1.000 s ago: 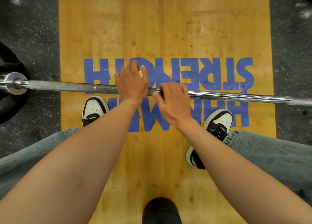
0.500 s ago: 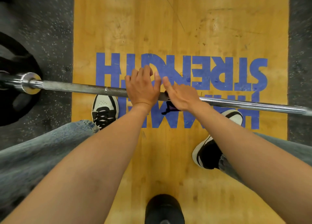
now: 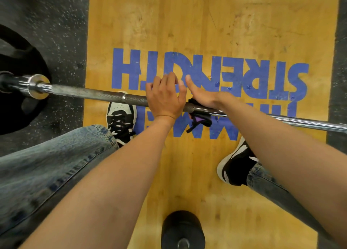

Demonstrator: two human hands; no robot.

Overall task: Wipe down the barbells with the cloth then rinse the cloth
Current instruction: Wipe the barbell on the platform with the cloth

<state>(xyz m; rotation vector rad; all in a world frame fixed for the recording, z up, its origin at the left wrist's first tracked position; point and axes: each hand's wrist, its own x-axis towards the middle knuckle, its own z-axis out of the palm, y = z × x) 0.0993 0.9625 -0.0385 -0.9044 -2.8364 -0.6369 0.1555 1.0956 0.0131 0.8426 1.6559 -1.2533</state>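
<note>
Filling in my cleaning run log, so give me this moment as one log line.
phase: wiping bar | left hand: resting on barbell | right hand: pressing dark cloth on bar | rinse: not yet done
</note>
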